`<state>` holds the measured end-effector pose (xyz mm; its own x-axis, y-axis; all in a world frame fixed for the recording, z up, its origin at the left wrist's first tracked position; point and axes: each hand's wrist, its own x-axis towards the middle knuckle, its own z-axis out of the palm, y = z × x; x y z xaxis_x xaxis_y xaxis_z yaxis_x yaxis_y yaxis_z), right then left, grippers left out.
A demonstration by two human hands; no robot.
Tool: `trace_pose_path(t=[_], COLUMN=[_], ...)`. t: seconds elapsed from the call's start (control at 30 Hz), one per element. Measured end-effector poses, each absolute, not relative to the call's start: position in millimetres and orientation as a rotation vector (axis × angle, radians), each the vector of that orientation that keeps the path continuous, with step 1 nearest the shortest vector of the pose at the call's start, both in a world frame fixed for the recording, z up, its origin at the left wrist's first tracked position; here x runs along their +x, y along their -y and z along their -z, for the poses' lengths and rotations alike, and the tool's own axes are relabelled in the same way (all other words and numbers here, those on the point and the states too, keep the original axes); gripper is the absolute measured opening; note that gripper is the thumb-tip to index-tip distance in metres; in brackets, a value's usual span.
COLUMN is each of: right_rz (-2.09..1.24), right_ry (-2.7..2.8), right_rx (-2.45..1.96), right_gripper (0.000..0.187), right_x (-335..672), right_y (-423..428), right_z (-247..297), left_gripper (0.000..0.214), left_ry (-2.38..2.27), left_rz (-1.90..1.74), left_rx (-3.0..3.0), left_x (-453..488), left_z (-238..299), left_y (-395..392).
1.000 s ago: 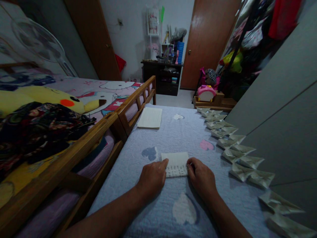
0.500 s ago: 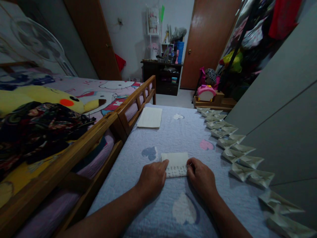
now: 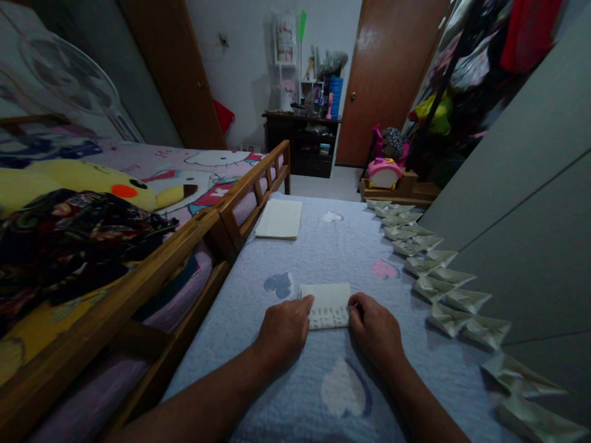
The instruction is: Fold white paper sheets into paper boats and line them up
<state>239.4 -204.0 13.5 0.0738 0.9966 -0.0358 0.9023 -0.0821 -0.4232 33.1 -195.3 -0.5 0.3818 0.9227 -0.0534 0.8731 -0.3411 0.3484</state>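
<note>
A small folded sheet of paper (image 3: 327,296) lies on the bed cover, its lower strip folded up and showing rows of handwriting. My left hand (image 3: 284,329) grips its left edge, the index finger resting on the paper's face. At the right edge, the fingertips of my right hand (image 3: 375,327) pinch the folded strip. Farther off to the left lies a stack of pale paper sheets (image 3: 279,219). Folded paper boats (image 3: 447,319) stand in a long double row along the right side of the cover.
The light blue quilted cover (image 3: 231,369) has heart patches. A wooden bed rail (image 3: 184,240) runs along the left, with a yellow plush toy (image 3: 92,178) and dark cloth (image 3: 78,240) beyond it. A pale cabinet (image 3: 530,215) borders the right. A dark desk (image 3: 300,144) stands at the back.
</note>
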Motion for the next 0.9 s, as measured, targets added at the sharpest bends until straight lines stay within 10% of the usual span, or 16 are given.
trace_pose_path(t=[0.9], right_rz=[-0.43], right_ry=[1.914], right_rx=[-2.086], right_gripper=[0.017], right_x=[237.8], right_y=[204.2], right_z=[-14.5], left_gripper=[0.046], left_ry=[-1.587], left_rz=[-0.182], left_rx=[2.332], left_x=[35.7], left_z=[-2.3], left_y=[194.9])
